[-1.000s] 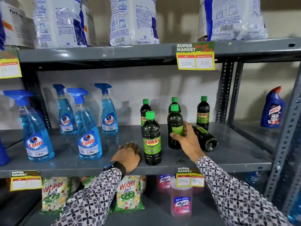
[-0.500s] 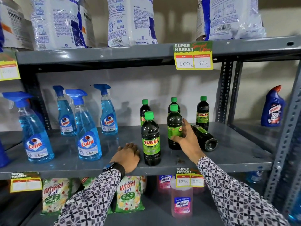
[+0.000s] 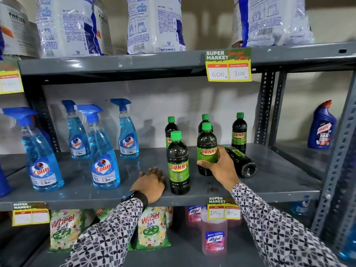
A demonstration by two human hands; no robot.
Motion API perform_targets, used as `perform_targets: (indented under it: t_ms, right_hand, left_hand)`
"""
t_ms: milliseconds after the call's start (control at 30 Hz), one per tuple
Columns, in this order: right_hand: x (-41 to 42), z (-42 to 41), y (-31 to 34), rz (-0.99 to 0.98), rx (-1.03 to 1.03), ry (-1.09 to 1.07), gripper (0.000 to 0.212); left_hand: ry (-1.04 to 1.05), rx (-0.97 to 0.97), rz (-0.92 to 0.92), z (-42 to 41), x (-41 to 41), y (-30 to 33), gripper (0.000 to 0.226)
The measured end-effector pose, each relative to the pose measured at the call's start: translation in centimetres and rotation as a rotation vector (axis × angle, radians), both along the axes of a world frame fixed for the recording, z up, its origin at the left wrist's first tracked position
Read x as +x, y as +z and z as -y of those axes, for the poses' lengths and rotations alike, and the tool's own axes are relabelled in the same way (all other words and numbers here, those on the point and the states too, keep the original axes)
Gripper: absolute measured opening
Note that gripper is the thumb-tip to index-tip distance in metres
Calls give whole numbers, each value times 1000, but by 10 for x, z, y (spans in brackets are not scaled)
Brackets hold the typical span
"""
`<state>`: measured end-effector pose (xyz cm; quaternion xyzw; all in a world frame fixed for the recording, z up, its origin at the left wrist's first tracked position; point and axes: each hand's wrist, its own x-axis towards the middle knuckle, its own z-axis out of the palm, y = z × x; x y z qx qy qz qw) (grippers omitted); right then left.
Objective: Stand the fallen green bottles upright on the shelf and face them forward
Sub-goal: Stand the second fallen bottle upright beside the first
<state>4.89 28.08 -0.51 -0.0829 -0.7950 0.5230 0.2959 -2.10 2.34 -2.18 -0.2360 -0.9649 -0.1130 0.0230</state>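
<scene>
Several dark bottles with green caps and green SUNNY labels stand on the grey middle shelf [image 3: 269, 182]. The front bottle [image 3: 178, 164] is upright with its label forward. My right hand [image 3: 219, 166] grips the second upright bottle [image 3: 207, 149] around its label, which shows SUNNY toward me. Right behind that hand one bottle [image 3: 241, 160] lies on its side, base toward me. Two bottles [image 3: 169, 130] [image 3: 205, 120] stand further back, and one [image 3: 239, 132] at the back right. My left hand [image 3: 151, 183] rests flat on the shelf beside the front bottle.
Blue Colin spray bottles [image 3: 103, 160] stand on the left half of the shelf. A blue Harpic bottle [image 3: 320, 130] is in the bay to the right, past the upright posts [image 3: 266, 108]. Detergent bags fill the shelf above; Wheel packs [image 3: 152, 228] and a pink Lizol bottle [image 3: 213, 237] sit below.
My right hand has turned the second upright bottle, so more of its SUNNY label now faces forward. My left hand has stayed on the shelf.
</scene>
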Motion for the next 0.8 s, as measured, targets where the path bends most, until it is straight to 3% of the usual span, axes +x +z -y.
perform_targets:
  t_ms: [133, 800]
  right_hand:
    - [3, -4, -2, 29, -32, 33, 81]
    - [64, 1, -16, 22, -16, 173, 75]
  left_hand:
    - [2, -10, -3, 0, 1, 2, 55]
    - [26, -9, -15, -1, 3, 1, 57]
